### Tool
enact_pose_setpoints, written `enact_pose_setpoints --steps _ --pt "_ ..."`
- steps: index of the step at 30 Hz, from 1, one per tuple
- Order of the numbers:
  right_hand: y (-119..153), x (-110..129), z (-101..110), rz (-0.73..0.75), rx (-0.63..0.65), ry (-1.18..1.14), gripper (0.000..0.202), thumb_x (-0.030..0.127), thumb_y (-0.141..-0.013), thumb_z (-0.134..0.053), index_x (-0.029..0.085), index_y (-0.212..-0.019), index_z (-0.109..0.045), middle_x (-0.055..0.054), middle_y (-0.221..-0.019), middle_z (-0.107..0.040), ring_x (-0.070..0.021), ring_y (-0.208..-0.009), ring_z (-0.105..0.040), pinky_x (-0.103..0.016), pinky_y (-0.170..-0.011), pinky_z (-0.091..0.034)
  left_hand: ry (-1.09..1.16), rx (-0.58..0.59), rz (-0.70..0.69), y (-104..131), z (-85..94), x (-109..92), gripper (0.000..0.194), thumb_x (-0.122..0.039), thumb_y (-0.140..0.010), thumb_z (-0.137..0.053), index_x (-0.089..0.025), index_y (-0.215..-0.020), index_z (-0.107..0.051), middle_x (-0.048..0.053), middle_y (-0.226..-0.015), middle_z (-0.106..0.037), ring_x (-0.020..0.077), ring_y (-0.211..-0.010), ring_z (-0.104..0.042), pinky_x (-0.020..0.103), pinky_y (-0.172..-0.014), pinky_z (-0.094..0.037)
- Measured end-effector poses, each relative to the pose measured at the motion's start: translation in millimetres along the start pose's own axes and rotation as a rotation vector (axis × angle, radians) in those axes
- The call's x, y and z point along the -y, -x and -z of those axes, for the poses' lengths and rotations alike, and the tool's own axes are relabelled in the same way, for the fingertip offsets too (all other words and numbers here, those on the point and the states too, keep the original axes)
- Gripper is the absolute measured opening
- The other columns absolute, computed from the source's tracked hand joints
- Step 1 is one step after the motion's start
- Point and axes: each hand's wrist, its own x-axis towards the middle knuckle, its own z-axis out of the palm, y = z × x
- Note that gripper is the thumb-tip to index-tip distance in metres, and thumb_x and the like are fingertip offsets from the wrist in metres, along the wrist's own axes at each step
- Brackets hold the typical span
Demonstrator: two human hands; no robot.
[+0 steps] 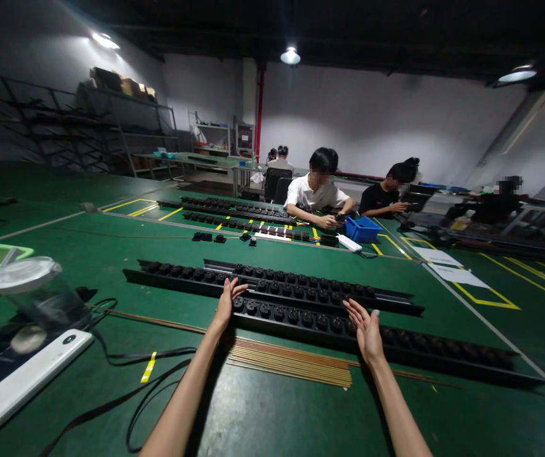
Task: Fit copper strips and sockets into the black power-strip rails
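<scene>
My left hand [227, 304] is at the left end of the nearest long black rail [301, 325], its fingers stretched out. Further right, my right hand [368, 330] is held beside the same rail near its middle, fingers spread and thumb up. Whether either palm presses on the rail I cannot tell. A row of round black socket-like pieces runs along this rail. Just behind lies another black rail [177, 279] with similar pieces, and a third rail [396, 293] is partly hidden beyond it. Thin brass-coloured rods [291, 363] lie side by side between my forearms.
At left are a white power bank [34, 381], a clear lidded cup [39, 292], a green basket [0, 254] and black cables [105, 355]. Across the green table, a person in a white shirt [317, 190] sits by a blue bin [361, 230] and more black rails [234, 206].
</scene>
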Motion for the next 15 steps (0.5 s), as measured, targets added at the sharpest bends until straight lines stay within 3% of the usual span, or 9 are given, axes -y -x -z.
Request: enact_pose_setpoints --steps 5,9,13,15 --pt "0.4 1.5 -2.9 0.076 -0.031 0.075 0.07 0.073 -0.084 -0.023 0.021 -0.114 -0.061 -0.011 -0.119 -0.063 -0.0228 -0.119 -0.052 -0.044 -0.105 -0.032 -0.004 -0.003 -0.014 -2.7 0.3 0.7 0.073 -0.065 -0.087 -0.025 -0.007 -0.126 -0.049 0.014 -0.09 -0.073 0.0246 -0.098 -0.065 0.046 -0.1 -0.038" --pt "16.8 -1.7 0.0 0.199 -0.166 0.111 0.06 0.065 -0.086 -0.032 0.019 -0.113 -0.059 -0.011 -0.121 -0.061 -0.0231 -0.119 -0.052 -0.044 -0.104 -0.033 -0.003 -0.053 -0.056 1.1 1.3 -0.2 0.072 -0.065 -0.087 -0.025 -0.008 -0.122 -0.052 0.016 -0.098 -0.071 0.0255 -0.101 -0.064 0.046 -0.098 -0.041" --pt "61.5 -19.1 17.7 0.238 -0.344 0.258 0.052 0.057 -0.084 -0.042 0.017 -0.114 -0.056 -0.012 -0.119 -0.061 -0.0246 -0.115 -0.053 -0.045 -0.104 -0.032 -0.034 -0.197 -0.172 30.7 3.0 3.2 0.061 -0.06 -0.087 -0.033 -0.016 -0.128 -0.048 0.013 -0.126 -0.058 0.0217 -0.119 -0.052 0.04 -0.105 -0.034" --pt "86.8 -30.1 30.0 0.147 -0.354 0.426 0.049 0.054 -0.084 -0.043 0.019 -0.117 -0.052 -0.01 -0.114 -0.064 -0.0246 -0.11 -0.056 -0.044 -0.1 -0.036 -0.064 -0.273 -0.209 56.8 7.9 8.1 0.056 -0.056 -0.088 -0.036 -0.019 -0.128 -0.046 0.011 -0.129 -0.055 0.0201 -0.123 -0.048 0.038 -0.109 -0.029"
